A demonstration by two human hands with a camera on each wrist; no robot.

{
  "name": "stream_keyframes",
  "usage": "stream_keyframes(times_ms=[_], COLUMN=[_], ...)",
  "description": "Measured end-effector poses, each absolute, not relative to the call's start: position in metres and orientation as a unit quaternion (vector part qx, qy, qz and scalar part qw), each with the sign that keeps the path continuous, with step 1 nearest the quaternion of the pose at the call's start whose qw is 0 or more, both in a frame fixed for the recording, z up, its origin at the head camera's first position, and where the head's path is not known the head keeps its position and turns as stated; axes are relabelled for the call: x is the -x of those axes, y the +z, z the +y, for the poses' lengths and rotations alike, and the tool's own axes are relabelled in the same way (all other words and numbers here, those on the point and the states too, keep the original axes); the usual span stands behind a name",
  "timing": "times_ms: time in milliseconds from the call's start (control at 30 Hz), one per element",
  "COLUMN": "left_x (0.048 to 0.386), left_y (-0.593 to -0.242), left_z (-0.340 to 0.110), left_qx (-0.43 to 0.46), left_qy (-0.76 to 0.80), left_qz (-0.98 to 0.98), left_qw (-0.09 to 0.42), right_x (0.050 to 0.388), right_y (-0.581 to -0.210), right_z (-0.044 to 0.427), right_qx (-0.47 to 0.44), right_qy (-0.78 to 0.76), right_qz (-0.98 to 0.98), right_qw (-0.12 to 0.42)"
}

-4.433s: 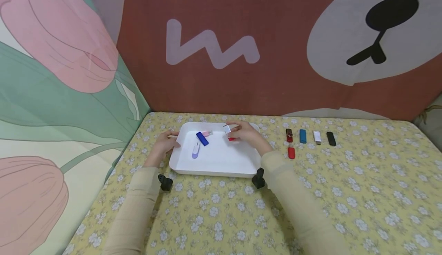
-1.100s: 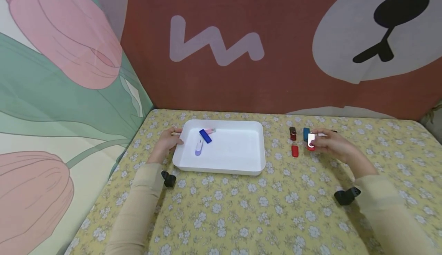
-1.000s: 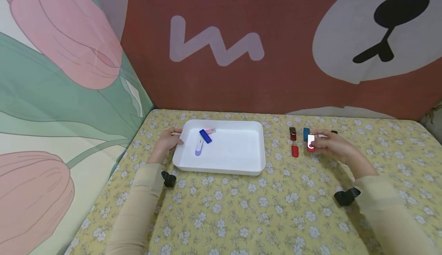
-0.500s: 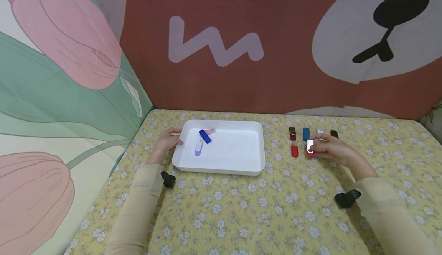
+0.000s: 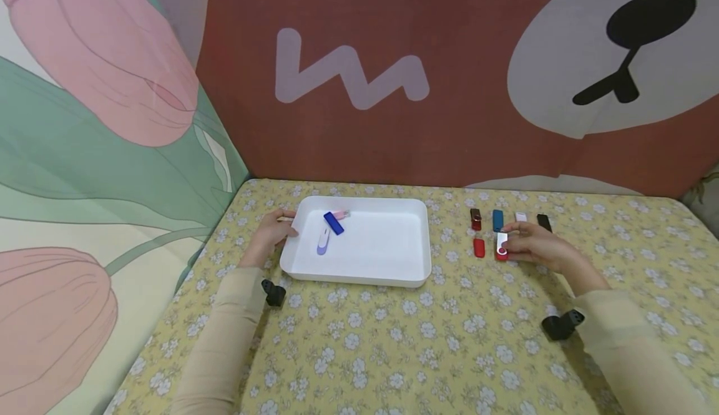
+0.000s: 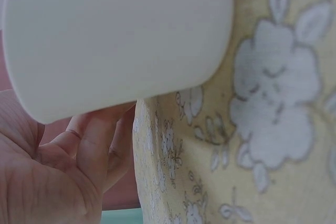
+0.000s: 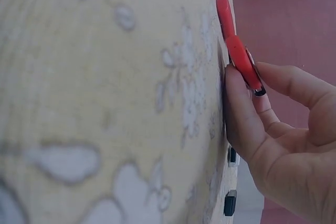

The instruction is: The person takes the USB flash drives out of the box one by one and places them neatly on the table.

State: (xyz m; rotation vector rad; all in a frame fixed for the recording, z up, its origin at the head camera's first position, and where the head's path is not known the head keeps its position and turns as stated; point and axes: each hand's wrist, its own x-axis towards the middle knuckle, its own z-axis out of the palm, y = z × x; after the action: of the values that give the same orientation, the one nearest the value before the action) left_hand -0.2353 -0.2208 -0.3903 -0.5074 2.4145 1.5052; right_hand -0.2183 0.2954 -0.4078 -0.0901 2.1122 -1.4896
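Just above the flowered tablecloth, my right hand point(image 5: 536, 244) pinches a red and silver swivel USB flash drive point(image 5: 502, 246) between thumb and fingers. The right wrist view shows that red flash drive point(image 7: 242, 64) tilted, one end near the cloth. Left of it lies a red flash drive point(image 5: 479, 248). Behind are a dark red one point(image 5: 475, 219), a blue one point(image 5: 497, 220), a white one point(image 5: 521, 216) and a black one point(image 5: 543, 222). My left hand point(image 5: 272, 234) holds the left rim of a white tray point(image 5: 387, 274); its fingers are partly behind the tray wall point(image 6: 115, 40).
Inside the tray's left half lie a dark blue flash drive point(image 5: 334, 223), a pink one point(image 5: 341, 214) and a lilac one point(image 5: 322, 241). A printed fabric wall point(image 5: 449, 140) rises behind the table. Another printed wall point(image 5: 140, 215) stands at the left.
My right hand has carried the red and silver flash drive from over the tray to the right, then lowered it toward the front of the row. The left hand stays at the tray.
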Motion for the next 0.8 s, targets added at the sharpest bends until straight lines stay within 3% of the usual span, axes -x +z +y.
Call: stream_keyframes(times_ms=[800], left_x=[0.2340], left_y=[-0.3900], left_z=[-0.2211], left_qx=[0.167], left_qy=[0.515], left_qz=[0.831], left_qw=[0.128], right_x=[0.2169], right_y=[-0.4046], right_z=[0.2868], right_qx=[0.040], right_qy=[-0.509], right_qz=[0.822], right_qw=[0.251])
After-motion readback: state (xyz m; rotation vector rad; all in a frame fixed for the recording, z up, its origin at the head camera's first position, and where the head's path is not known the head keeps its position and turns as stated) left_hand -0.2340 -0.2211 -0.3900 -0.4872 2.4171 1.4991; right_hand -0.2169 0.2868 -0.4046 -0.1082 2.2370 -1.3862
